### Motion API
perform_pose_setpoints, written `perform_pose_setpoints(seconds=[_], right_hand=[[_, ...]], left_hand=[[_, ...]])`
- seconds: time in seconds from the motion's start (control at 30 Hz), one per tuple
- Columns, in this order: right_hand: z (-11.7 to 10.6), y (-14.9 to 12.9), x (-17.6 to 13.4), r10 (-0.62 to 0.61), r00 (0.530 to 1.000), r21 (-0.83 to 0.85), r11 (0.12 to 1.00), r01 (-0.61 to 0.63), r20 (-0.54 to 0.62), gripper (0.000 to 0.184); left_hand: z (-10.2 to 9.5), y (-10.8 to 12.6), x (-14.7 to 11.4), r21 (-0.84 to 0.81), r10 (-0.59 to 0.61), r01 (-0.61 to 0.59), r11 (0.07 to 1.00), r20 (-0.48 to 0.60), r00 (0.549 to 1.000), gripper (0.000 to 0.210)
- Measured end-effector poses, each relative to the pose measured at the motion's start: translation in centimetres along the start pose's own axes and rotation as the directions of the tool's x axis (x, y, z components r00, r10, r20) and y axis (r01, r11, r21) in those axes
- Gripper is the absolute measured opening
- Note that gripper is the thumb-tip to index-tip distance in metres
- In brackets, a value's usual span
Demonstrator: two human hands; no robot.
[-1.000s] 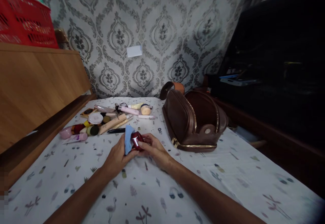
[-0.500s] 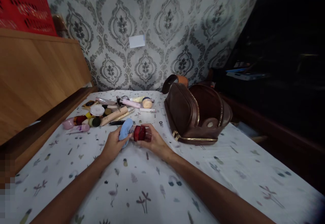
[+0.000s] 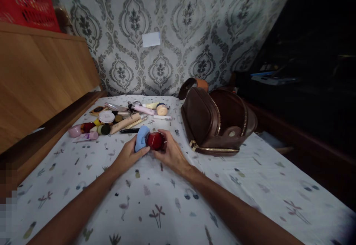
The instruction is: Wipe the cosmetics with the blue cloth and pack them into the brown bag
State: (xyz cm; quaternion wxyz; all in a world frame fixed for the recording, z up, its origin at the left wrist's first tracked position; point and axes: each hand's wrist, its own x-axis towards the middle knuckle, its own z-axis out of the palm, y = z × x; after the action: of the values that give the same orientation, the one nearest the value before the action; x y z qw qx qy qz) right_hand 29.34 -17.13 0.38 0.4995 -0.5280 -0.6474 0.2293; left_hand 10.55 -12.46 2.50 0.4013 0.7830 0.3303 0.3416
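My left hand (image 3: 129, 155) grips a soft light-blue cloth (image 3: 142, 138), folded and bunched between thumb and fingers. Against its right side is a glossy dark red container (image 3: 155, 141), small and rounded, held by the fingers of my right hand (image 3: 174, 152). Cloth and container touch just above the white patterned sheet. Whether the container has a lid or opening cannot be made out. Just behind the cloth lies a black pen-like stick (image 3: 129, 130), partly hidden by it.
Assorted cosmetics lie beyond my left hand, including a beige tube (image 3: 125, 123), a white round jar (image 3: 106, 117) and a pink tube (image 3: 143, 109). A brown bag (image 3: 200, 121) gapes unzipped at right. A wooden cabinet (image 3: 41, 74) borders the left, patterned wallpaper (image 3: 160, 69) the back.
The red container has turned in my right hand and its rounded face now shows toward me. Both hands have come slightly closer together, and the cloth has shifted a little right and up against the container.
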Motion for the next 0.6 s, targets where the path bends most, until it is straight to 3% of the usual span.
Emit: perform_pose_setpoints(seconds=[0.13, 0.23, 0.47, 0.6], right_hand=[[-0.3, -0.7, -0.2, -0.033, 0.999, -0.158, 0.987, 0.032, -0.005, 0.059], [-0.5, -0.7, -0.1, -0.055, 0.998, -0.21, 0.976, 0.06, 0.029, 0.042], [-0.6, 0.2, 0.3, -0.034, 0.999, -0.042, 0.999, 0.034, -0.014, 0.029], [-0.2, 2.2, 2.5, 0.026, 0.991, -0.074, 0.997, -0.036, -0.134, 0.025]], left_hand=[[0.2, 0.0, 0.0, 0.086, 0.066, -0.065, 0.994, -0.013, 0.998, 0.047], [0.3, -0.3, -0.1, 0.154, 0.128, -0.126, 0.98, -0.004, 0.992, 0.051], [0.9, -1.0, -0.2, 0.377, 0.265, -0.271, 0.886, 0.068, 0.962, 0.072], [1.7, -1.1, 0.1, 0.509, 0.328, -0.351, 0.786, 0.139, 0.935, 0.059]])
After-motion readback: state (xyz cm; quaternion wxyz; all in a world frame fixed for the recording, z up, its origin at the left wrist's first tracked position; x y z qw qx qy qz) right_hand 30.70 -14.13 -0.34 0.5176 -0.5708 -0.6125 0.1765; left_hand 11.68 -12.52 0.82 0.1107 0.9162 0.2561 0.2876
